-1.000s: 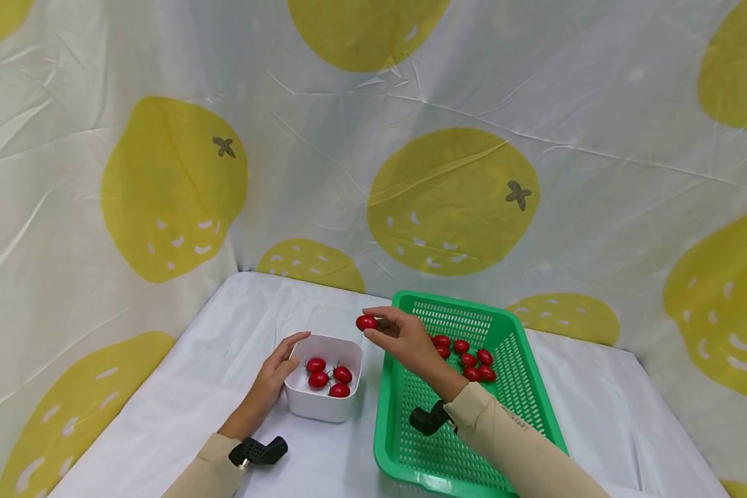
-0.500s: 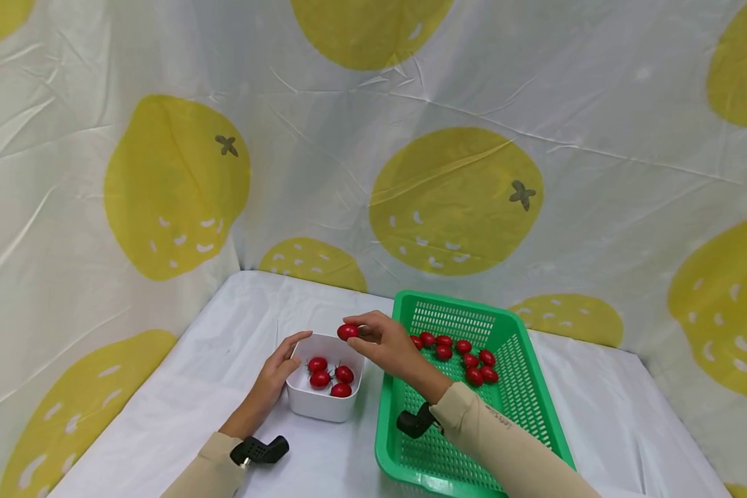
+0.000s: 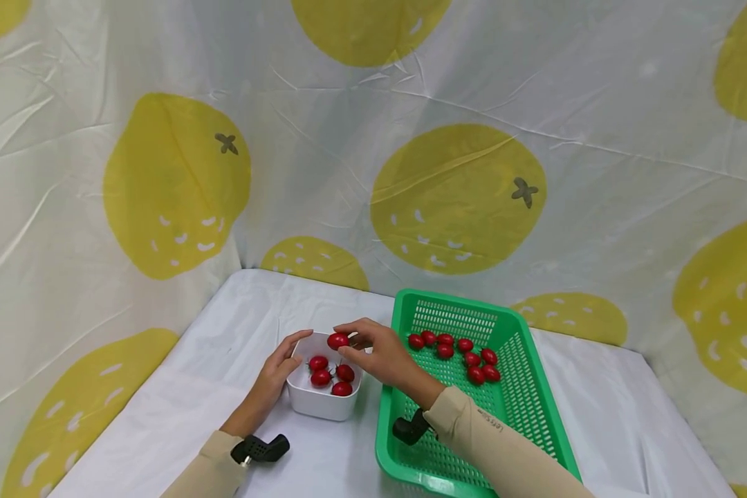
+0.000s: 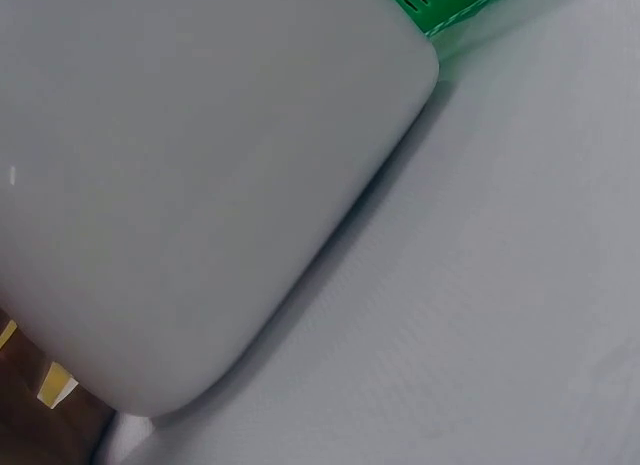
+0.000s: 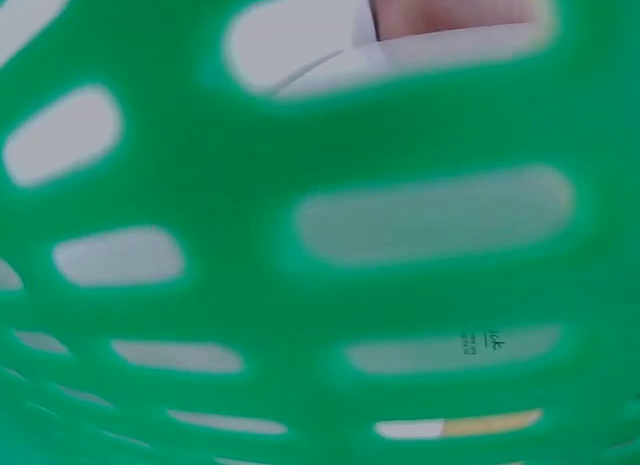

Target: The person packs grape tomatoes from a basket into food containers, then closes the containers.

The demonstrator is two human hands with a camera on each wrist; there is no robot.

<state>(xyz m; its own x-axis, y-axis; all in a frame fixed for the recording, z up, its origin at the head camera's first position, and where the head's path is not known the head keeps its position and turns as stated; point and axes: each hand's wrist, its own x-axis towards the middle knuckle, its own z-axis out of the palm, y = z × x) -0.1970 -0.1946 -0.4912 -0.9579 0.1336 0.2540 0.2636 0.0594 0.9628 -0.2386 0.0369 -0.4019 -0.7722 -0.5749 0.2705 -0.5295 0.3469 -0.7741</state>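
My right hand (image 3: 380, 353) pinches a red cherry tomato (image 3: 338, 340) between thumb and fingertips, over the far right part of a small white square container (image 3: 320, 407). Several more cherry tomatoes (image 3: 320, 378) lie on that container's bottom, some with green stems showing. With its thumb at the rim and its fingers along the outer side, my left hand (image 3: 276, 373) holds the container at its left. The left wrist view is mostly filled by the white container's wall (image 4: 200, 185). In the right wrist view the green basket's slotted side (image 5: 220, 185) blocks most of the hand.
A green slotted plastic basket (image 3: 382, 429) stands right of the container, beneath my right forearm. Several cherry tomatoes (image 3: 445, 352) lie in its far half. White cloth (image 3: 268, 304) covers the table, and a lemon-print curtain (image 3: 324, 173) hangs behind and at the sides.
My right hand has carried the cherry tomato leftward and slightly down, from beside the basket's edge to above the white container. My left hand stays at the container.
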